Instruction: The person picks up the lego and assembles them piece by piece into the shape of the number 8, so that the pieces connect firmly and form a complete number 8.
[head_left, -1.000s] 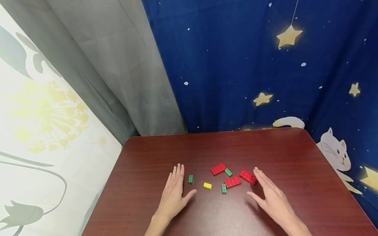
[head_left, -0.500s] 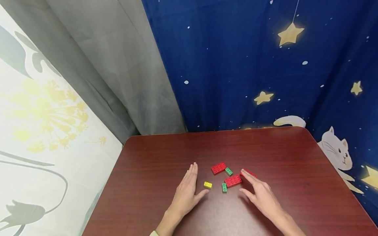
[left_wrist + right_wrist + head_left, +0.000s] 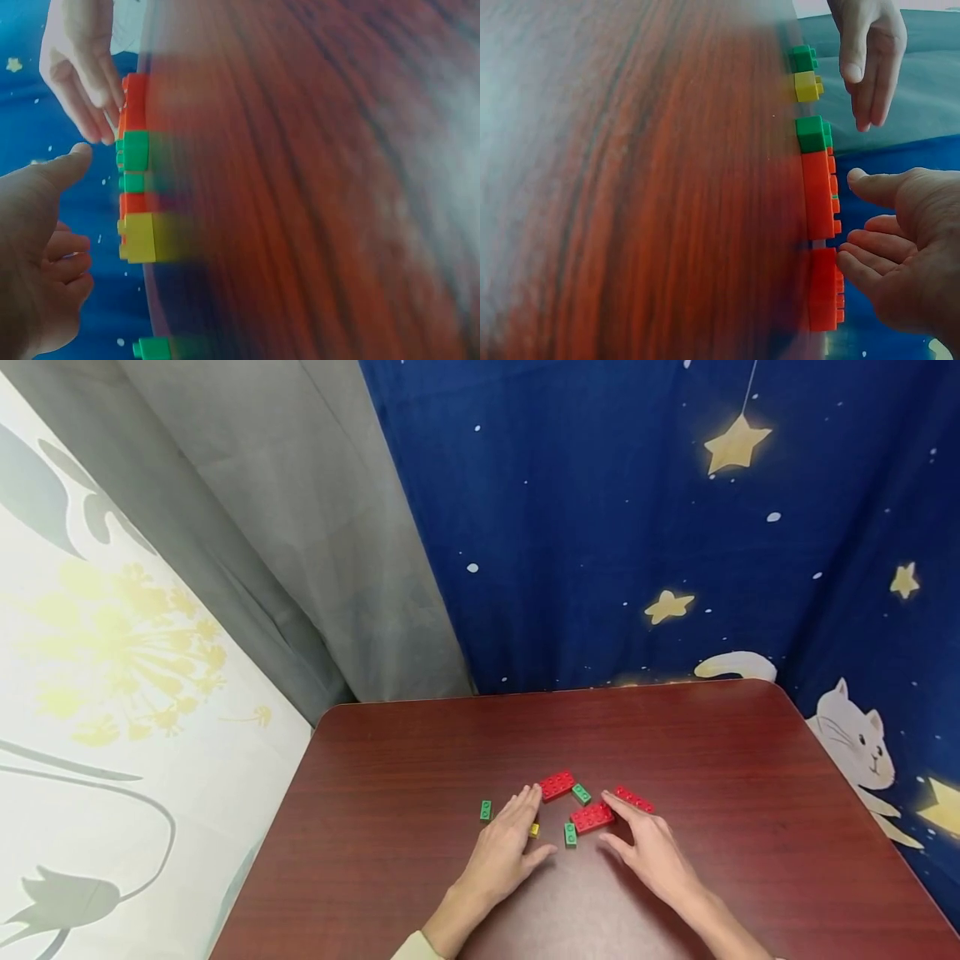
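My left hand (image 3: 504,850) hovers with straight fingers over the yellow brick (image 3: 534,831), hiding part of it, its fingertips beside the back red brick (image 3: 557,786). My right hand (image 3: 651,847) is held out with straight fingers, its fingertips overlapping the edge of the middle red brick (image 3: 592,817). A third red brick (image 3: 634,799) lies just beyond that hand. Between the hands sits a green brick (image 3: 571,836); another green brick (image 3: 581,793) lies near the back red one. Left of my left hand is a third green brick (image 3: 486,811). Both wrist views show the hands above the studs, holding nothing.
The bricks lie loose on a dark reddish-brown wooden table (image 3: 390,760). A blue star-patterned curtain (image 3: 570,527) and a grey curtain (image 3: 300,527) hang behind its far edge. A white patterned cloth (image 3: 112,693) hangs at the left.
My left hand has moved right, passing over the left green brick to the yellow one. My right hand has moved left from the right red brick toward the middle one. The bricks stay put.
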A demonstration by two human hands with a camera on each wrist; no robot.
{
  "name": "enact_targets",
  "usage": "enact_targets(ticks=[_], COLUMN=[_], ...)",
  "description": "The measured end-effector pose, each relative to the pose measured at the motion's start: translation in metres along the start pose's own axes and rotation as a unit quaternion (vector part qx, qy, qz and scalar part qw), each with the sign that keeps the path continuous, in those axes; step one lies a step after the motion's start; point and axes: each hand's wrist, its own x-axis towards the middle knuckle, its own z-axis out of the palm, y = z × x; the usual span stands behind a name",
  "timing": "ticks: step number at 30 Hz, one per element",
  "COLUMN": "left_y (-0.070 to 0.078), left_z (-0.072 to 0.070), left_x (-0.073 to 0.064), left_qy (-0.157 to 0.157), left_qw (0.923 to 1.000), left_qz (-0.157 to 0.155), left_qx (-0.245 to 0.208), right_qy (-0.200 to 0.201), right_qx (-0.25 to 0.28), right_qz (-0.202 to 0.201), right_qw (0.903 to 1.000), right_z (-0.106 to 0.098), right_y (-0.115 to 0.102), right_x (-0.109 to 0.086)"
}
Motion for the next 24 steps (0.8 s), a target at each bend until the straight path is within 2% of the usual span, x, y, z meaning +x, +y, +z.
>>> enact_targets(ticks=[3, 11, 15, 24], left_y=[0.005, 0.012, 0.014, 0.018], left_z=[0.004, 0.016, 0.019, 0.024], left_x=[0.004, 0.013, 0.016, 0.019], left_qy=[-0.002, 0.023, 0.014, 0.012], left_qw=[0.9999, 0.9978, 0.9976, 0.9979], left_qz=[0.012, 0.059, 0.059, 0.054], left_qx=[0.009, 0.021, 0.034, 0.032], right_qy=[0.0, -0.001, 0.002, -0.006], right_qx=[0.002, -0.002, -0.004, -0.001], right_qz=[0.0, -0.003, -0.01, 0.002], right_qw=[1.0, 1.0, 0.9999, 1.0], right_z=[0.003, 0.005, 0.008, 0.015], right_y=[0.0, -0.001, -0.002, 0.004], right_x=[0.002, 0.005, 0.005, 0.006])
